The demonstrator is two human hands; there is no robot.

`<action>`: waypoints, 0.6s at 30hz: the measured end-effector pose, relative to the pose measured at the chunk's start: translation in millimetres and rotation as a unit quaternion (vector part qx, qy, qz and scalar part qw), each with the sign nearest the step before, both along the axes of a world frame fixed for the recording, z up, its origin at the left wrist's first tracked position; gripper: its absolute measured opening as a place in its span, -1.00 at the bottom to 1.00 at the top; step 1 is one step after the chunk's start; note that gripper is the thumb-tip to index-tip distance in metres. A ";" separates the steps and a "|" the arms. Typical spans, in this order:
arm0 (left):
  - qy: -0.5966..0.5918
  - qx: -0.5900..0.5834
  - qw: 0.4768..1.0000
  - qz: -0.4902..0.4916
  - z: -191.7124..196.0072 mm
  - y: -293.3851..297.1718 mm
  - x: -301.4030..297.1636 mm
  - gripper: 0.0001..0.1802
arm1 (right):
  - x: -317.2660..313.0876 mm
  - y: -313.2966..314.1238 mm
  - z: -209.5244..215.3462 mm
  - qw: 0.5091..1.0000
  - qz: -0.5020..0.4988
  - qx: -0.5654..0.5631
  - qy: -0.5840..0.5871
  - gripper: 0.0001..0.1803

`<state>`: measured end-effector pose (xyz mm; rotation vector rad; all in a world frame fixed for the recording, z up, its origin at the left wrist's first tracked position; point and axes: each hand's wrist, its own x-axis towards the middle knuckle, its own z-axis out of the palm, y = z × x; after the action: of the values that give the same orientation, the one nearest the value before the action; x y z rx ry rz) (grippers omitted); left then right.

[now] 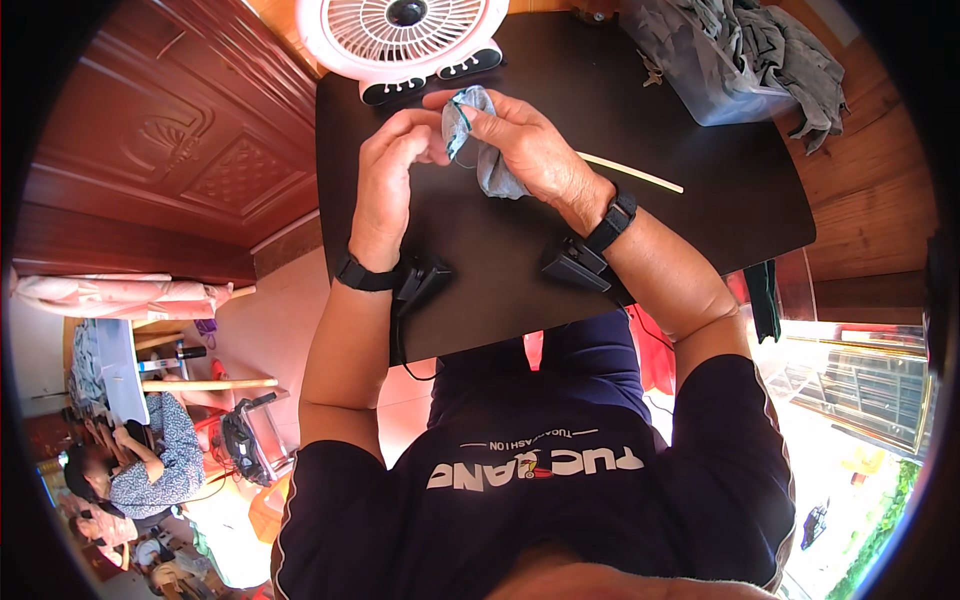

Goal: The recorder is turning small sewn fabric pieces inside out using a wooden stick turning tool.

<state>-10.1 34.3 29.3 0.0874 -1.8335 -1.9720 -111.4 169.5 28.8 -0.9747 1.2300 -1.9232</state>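
A small piece of grey-blue cloth (500,172) with a dark green edge hangs over the black table. My right hand (535,150) pinches it between thumb and fingers, its upper part folded up over them. Close against the cloth's left side is my left hand (390,165), fingers bent and drawn together. What those fingertips hold, if anything, is too small to make out. A thin dark thread loops below the cloth's edge between the two hands. Behind my right wrist, a thin pale strip (640,174) lies on the table.
The black table (480,290) carries a pink fan (335,45) at its far edge. At the far right stands a clear plastic bin (690,85) heaped with grey cloth. Black devices are strapped to both my wrists. Other people sit at work at the lower left.
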 end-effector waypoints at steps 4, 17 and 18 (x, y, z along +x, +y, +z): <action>0.012 -0.045 0.999 -0.009 -1.2 11.3 -3.1 -0.70 | -3.2 0.4 -8.2 0.994 0.033 0.084 0.055 -0.62; 0.015 0.166 0.966 -0.200 -21.5 -4.2 -5.7 -0.58 | -9.8 13.1 17.5 0.949 0.113 0.195 0.218 -0.58; 0.048 0.187 0.957 -0.215 -23.1 -4.4 -8.1 -0.60 | -13.3 11.4 14.1 0.958 0.132 0.177 0.184 -0.57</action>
<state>-18.2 29.8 6.2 -0.3136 -1.4849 -2.5552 -124.7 180.9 42.9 -1.2607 1.5013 -1.2934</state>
